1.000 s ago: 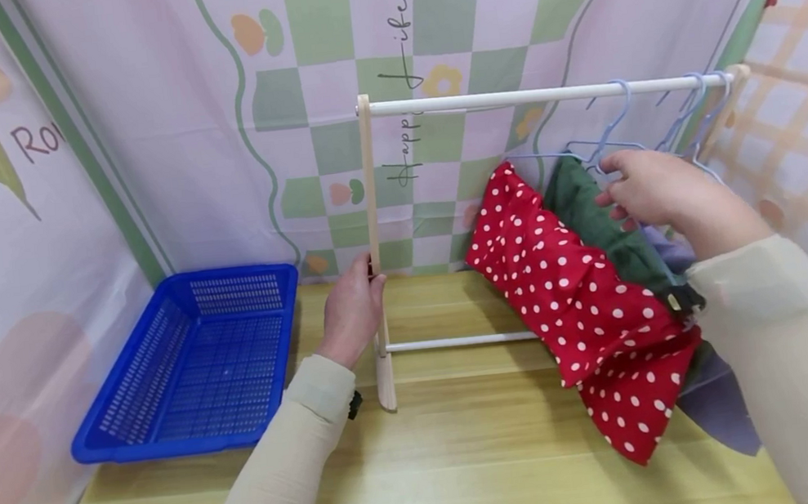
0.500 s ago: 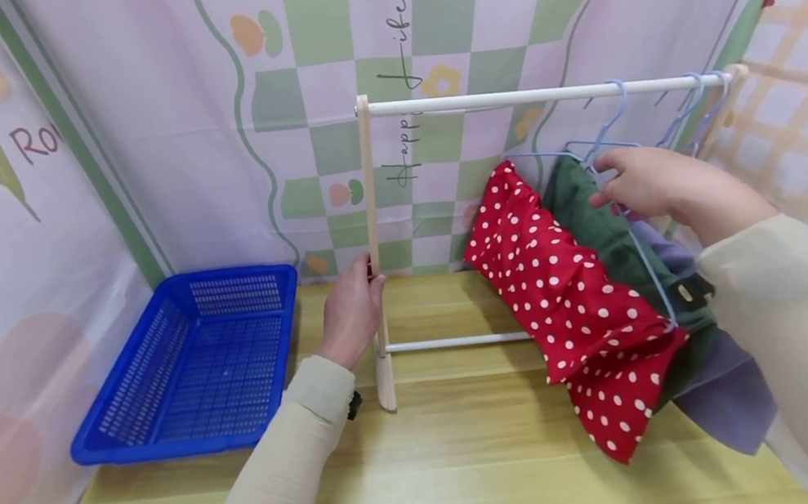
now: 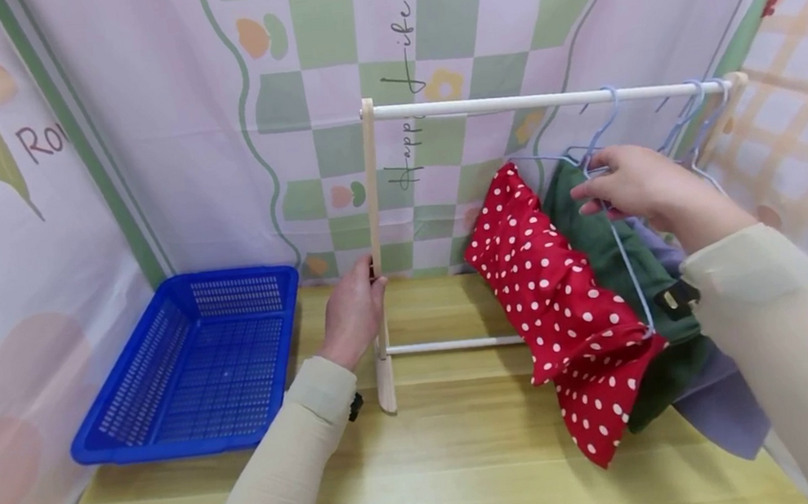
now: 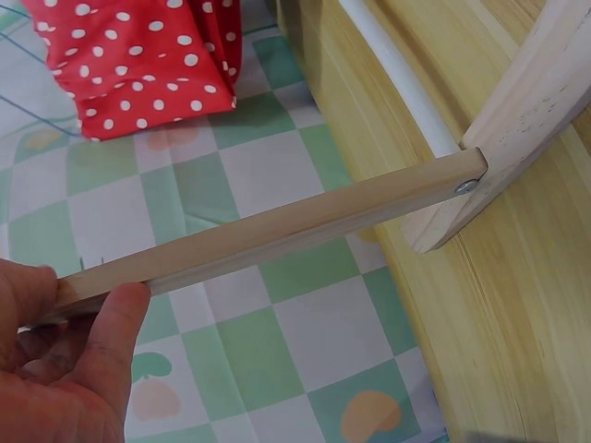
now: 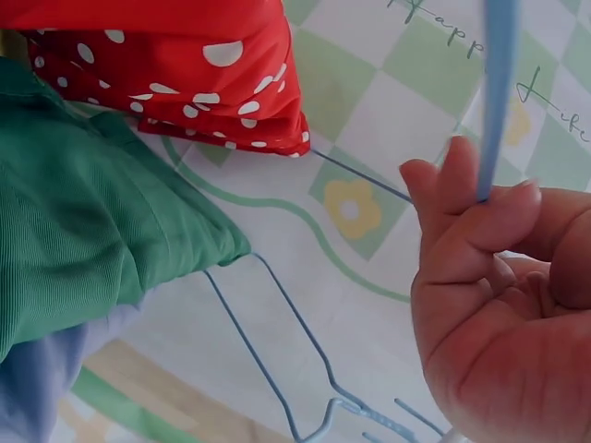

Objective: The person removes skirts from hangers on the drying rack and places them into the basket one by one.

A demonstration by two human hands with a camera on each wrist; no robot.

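Note:
My left hand grips the wooden upright of a small clothes rack; in the left wrist view its thumb and fingers close around the bar. With my right hand I pinch a blue wire hanger just below its hook, which hangs over the white top rail. A red cloth garment with white dots hangs tilted from this hanger. Behind it hang a green garment and a purple garment, partly hidden by the red one and my right arm. Other blue hangers sit at the rail's right end.
A blue plastic basket stands on the wooden table left of the rack. A white lower bar crosses the rack near the table. Patterned cloth walls enclose the back and sides.
My right hand has moved left, sliding the hanger and the red dotted garment a little along the rail, away from the others. More of the green garment shows. My left hand stays on the upright.

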